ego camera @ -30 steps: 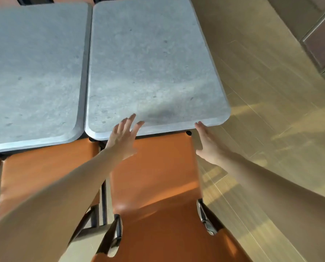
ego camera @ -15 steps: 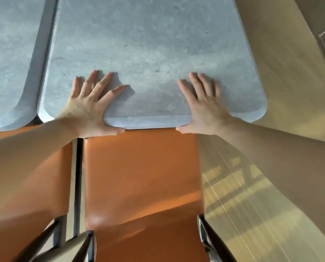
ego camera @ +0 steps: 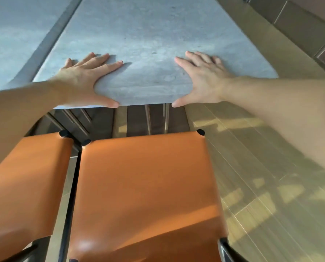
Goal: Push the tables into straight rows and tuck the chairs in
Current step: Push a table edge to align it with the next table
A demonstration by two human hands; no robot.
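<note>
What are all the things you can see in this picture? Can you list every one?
grey table: one, pale grey stone look, middle top, under both hands
second grey table: one, same grey, to the left across a dark gap
orange chair: one, orange seat, bottom middle, not under the table
second orange chair: one, orange, bottom left, partly hidden by an arm
wooden floor: tan planks, right side
brown wall panels: top right corner
left hand: flat on the table's near edge
right hand: flat on the table's near edge
</note>
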